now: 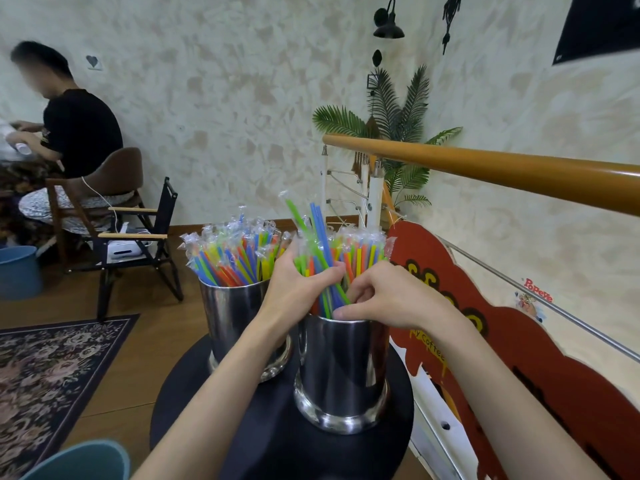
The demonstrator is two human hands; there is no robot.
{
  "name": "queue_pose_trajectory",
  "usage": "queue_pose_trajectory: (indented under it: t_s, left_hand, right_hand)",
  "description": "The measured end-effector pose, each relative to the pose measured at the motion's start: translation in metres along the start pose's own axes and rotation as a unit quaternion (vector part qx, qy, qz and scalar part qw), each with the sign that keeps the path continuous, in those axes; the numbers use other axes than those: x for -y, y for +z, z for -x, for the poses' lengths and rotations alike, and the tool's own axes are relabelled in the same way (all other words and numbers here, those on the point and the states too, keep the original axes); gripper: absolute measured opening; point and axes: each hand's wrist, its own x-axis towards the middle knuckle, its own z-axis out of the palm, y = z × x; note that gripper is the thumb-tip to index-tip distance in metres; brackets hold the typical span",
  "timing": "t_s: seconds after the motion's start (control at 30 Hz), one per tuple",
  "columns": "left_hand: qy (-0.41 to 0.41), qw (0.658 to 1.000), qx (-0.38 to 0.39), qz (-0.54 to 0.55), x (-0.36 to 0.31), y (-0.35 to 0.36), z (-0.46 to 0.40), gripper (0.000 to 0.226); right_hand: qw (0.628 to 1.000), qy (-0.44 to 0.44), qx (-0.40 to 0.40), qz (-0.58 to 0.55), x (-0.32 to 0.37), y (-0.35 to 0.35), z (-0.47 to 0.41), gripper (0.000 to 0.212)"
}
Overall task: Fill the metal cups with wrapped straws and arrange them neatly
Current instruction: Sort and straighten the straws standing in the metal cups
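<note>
Head view. I am looking down at a round black tabletop [277, 445] carrying two polished cylindrical metal cups. The nearer shiny metal cup [341, 372] is standing to the right, the farther shiny metal cup [230, 317] to the left and behind it; the two are sitting just beside each other, though I cannot tell whether they are touching. Both are holding upright bundles of coloured plastic straws in clear wrappers. The straws in the farther cup [232, 258] are fanning out slightly above its rim. The straws in the nearer cup [360, 252] are standing packed, while a few long green and blue wrapped straws [317, 237] are sticking up higher and leaning to the left.

My left hand [299, 284] is reaching between the cups, its fingers curling round the left part of the nearer cup's bundle and gripping it above the rim. My right hand [384, 296] is hovering over the right side of that rim, thumb and fingertips pinching the lower lengths of the green and blue straws.

Surroundings: a floral patterned rug [52, 362] is lying on the wooden floor at left, an orange wooden handrail [485, 168] is crossing at right above a red shaped signboard [502, 341], and a seated person in a black shirt [79, 129] is occupying a brown wooden chair [117, 178] in the background.
</note>
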Motion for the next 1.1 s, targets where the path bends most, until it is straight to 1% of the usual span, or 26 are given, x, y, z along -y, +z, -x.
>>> queue_pose_trajectory:
  t_s: [0.1,0.2,0.3,0.43,0.57,0.63,0.77,0.9,1.0,1.1]
  left_hand:
    - [-0.001,1.0,0.011,0.013,0.0,-0.002,0.001,0.037]
    - [-0.011,0.999,0.026,0.019,0.002,-0.004,0.0,0.03]
    - [-0.024,0.999,0.032,0.014,0.003,-0.005,0.0,0.025]
    - [-0.038,0.999,0.031,0.014,0.003,-0.006,0.0,0.025]
    - [-0.051,0.998,0.023,0.018,0.003,-0.006,-0.001,0.025]
    - [-0.055,0.998,0.023,0.02,0.002,-0.006,-0.001,0.025]
    - [-0.052,0.998,0.028,0.027,0.0,-0.006,0.0,0.022]
    - [-0.05,0.998,0.038,0.027,0.0,-0.006,0.0,0.019]
    - [-0.036,0.998,0.04,0.044,-0.001,-0.004,0.001,0.026]
    - [-0.021,0.998,0.04,0.046,-0.002,-0.002,0.002,0.034]
  right_hand:
    - [0.998,-0.021,-0.023,-0.047,-0.006,-0.003,0.004,0.015]
    - [0.992,-0.026,-0.1,-0.076,-0.011,-0.003,0.007,0.012]
    - [0.981,-0.025,-0.182,-0.061,-0.011,0.003,0.007,0.015]
    - [0.974,-0.04,-0.22,-0.045,-0.007,0.014,0.005,0.012]
    - [0.962,-0.049,-0.26,-0.063,-0.008,0.019,0.002,0.01]
    - [0.959,-0.047,-0.267,-0.077,-0.008,0.021,0.001,0.01]
    - [0.965,-0.042,-0.248,-0.081,-0.008,0.023,0.0,0.017]
    - [0.964,-0.044,-0.255,-0.055,-0.006,0.025,0.0,0.014]
    - [0.96,-0.048,-0.269,-0.059,-0.004,0.027,0.0,0.01]
    - [0.952,-0.045,-0.289,-0.09,-0.004,0.023,0.001,0.008]
